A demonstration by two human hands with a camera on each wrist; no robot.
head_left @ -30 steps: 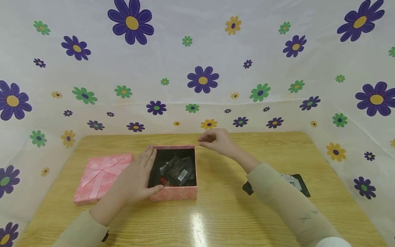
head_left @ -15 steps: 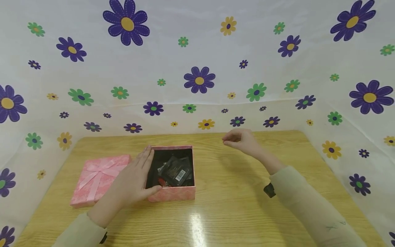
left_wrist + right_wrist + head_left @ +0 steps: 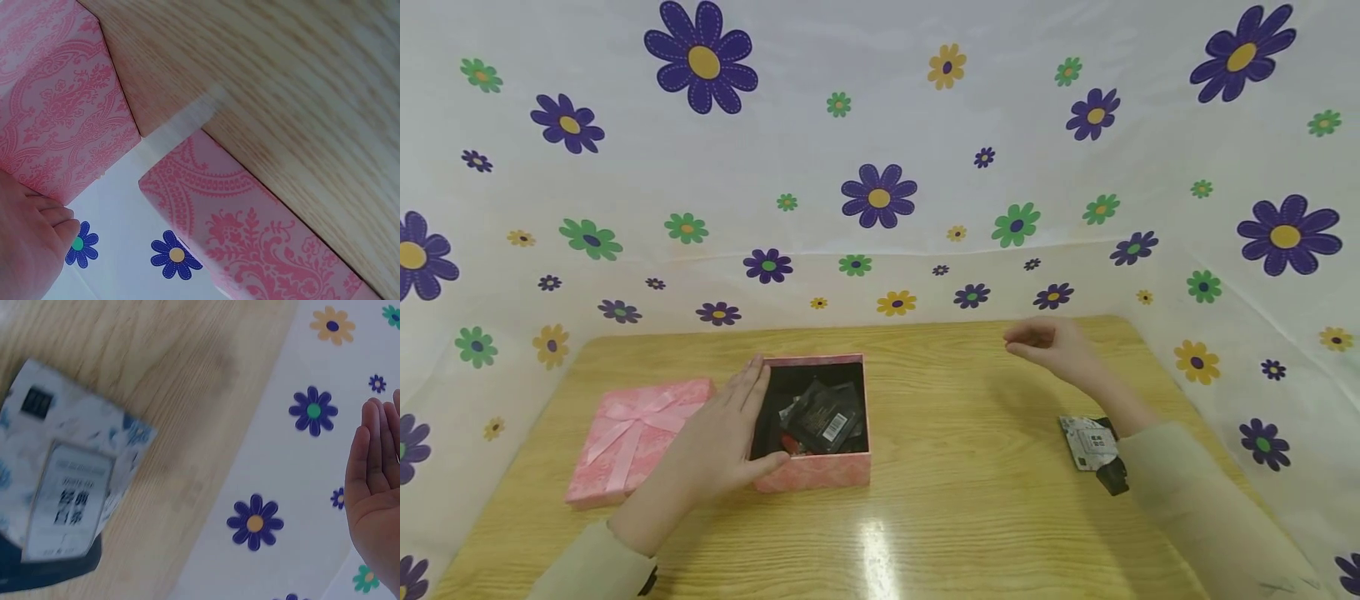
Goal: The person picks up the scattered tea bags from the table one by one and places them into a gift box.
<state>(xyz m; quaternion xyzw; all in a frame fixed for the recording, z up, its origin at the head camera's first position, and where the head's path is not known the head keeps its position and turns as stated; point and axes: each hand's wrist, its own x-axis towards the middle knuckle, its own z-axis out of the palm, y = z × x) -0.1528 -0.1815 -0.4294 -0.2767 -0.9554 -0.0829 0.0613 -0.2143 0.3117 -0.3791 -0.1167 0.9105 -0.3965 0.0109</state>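
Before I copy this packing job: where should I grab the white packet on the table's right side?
Pinch the white packet by its far short edge, from above. It lies flat on the table, partly overlapping a dark packet, beside the right forearm.

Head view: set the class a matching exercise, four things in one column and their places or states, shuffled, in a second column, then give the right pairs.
Things
1. pink lid with a bow
2. open pink box
3. white and black packet
4. right hand

Places or states
A. holds dark packets, with the left hand resting on its left wall
B. raised above the far right part of the table, holding nothing
C. lies flat on the table, left of the box
D. lies on the table beside the right forearm

Pairs: 1-C, 2-A, 3-D, 4-B
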